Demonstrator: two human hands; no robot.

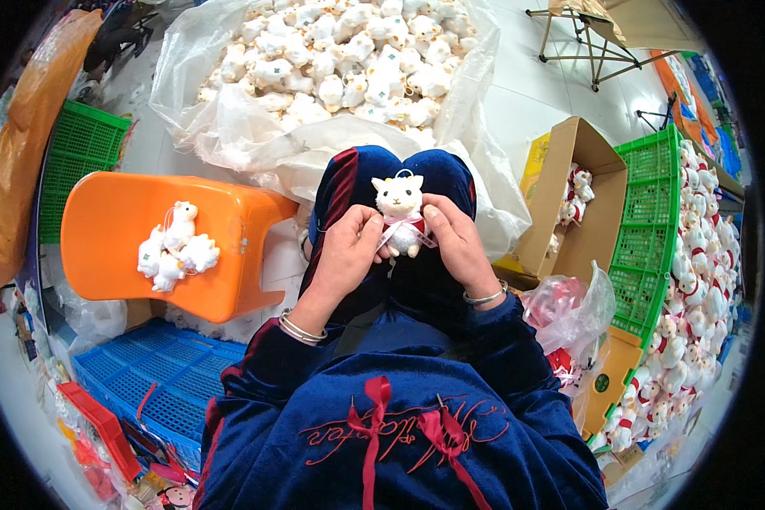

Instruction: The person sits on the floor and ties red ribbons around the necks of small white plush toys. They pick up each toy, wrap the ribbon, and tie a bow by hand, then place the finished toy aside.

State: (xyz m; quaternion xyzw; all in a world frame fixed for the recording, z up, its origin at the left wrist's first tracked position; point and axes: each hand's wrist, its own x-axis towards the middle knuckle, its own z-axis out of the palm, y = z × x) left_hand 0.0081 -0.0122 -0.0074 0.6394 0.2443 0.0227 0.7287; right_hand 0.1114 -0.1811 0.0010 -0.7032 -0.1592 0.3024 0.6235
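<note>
At centre, left hand (351,242) and right hand (461,240), half closed, pinch a toy (399,202); top, bag (302,151) of white toys (348,64); right, box (538,231) and crate (643,223) hold red-and-white toys (695,280).

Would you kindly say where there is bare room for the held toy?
The orange stool is bare left of its toy cluster and, more narrowly, right of it. Crowded: the big plastic bag and right-hand green crate, heaped with toys.

A small white plush toy (398,197) with pointed ears, dark eyes and a thin loop (405,172) atop its head sits upright between the left hand (350,245) and right hand (459,240), face up toward the view. Red cloth (412,225) and a pale pink ribbon (391,231) dress its front.
</note>
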